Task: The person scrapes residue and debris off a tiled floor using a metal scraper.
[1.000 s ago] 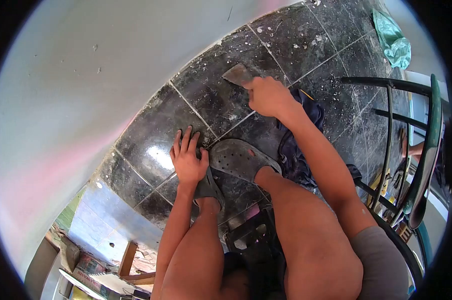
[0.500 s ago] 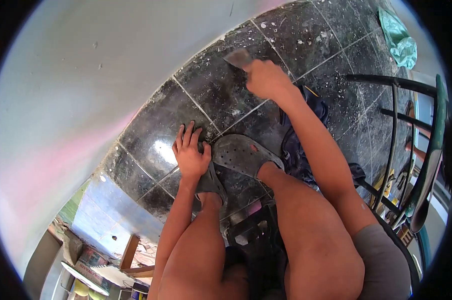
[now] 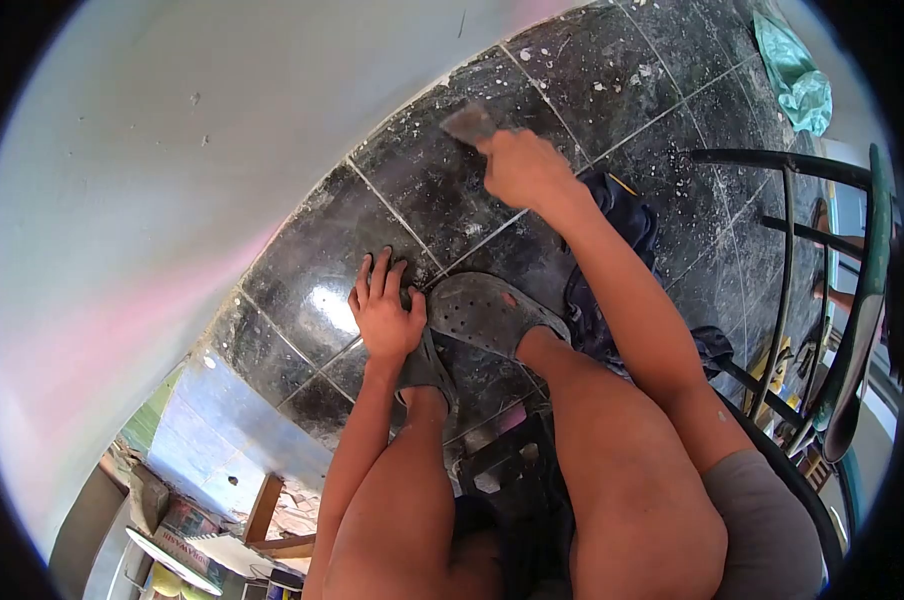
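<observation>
My right hand (image 3: 529,172) is wrapped round a scraper (image 3: 470,125), whose broad blade is blurred by motion and points toward the wall's foot. The blade is over a dark floor tile (image 3: 422,180) speckled with pale bits; whether it touches cannot be made out. My left hand (image 3: 384,310) has its fingers spread, with the fingertips over the shiny tile beside my dark clog (image 3: 487,312). Nothing shows in that hand.
A pale wall (image 3: 172,150) borders the tiles on the left. Dark cloth (image 3: 612,215) lies under my right forearm. A dark metal frame (image 3: 787,250) stands on the right, near a green plastic bag (image 3: 797,80). Another person's foot (image 3: 822,215) shows behind it.
The scraper and my right hand have shifted slightly to the left. My left hand keeps its spread pose, with only a tiny shift in view.
</observation>
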Available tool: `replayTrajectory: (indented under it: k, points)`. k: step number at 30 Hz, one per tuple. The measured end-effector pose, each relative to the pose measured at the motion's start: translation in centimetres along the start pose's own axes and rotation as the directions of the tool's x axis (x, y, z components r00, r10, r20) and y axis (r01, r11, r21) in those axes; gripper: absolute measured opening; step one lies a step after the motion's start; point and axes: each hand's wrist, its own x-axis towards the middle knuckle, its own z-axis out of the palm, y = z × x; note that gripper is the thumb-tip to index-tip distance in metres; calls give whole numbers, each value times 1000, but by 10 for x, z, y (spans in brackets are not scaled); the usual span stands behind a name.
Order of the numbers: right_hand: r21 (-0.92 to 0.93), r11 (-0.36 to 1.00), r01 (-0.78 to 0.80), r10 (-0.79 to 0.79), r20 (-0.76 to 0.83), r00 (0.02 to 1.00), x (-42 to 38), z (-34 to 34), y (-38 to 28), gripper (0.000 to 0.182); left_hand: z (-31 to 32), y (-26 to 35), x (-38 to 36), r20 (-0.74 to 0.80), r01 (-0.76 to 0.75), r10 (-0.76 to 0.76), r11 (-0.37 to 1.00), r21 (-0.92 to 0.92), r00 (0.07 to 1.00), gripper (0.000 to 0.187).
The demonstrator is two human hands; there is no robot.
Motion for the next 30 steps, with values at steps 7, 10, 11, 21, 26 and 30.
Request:
replayTrajectory:
  k: [7,10,11,21,26,30]
  points:
    - [-80,988,135,-134,19,991,-2,9,-30,37,3,-2,-2,-30,1,-1,1000,5,1000,43]
    - [-75,994,83,-78,58,995,18,-7,-59,35,5,0,-2,-37,-8,8,1000,0,999,42]
    - [-83,994,73,-67,73,995,15,-9,-58,36,5,0,-2,-34,-6,6,1000,2,999,42]
    - [-49,997,57,-54,60,997,9,-1,-55,32,5,-1,0,-47,-1,1,1000,15,999,43]
    - [-127,987,100,-84,127,988,-16,7,-47,32,5,-2,1,-56,-17,18,1000,21,998,41]
    - [-128,987,102,-88,109,990,-29,12,-50,30,5,-2,2,-49,-3,4,1000,24,999,42]
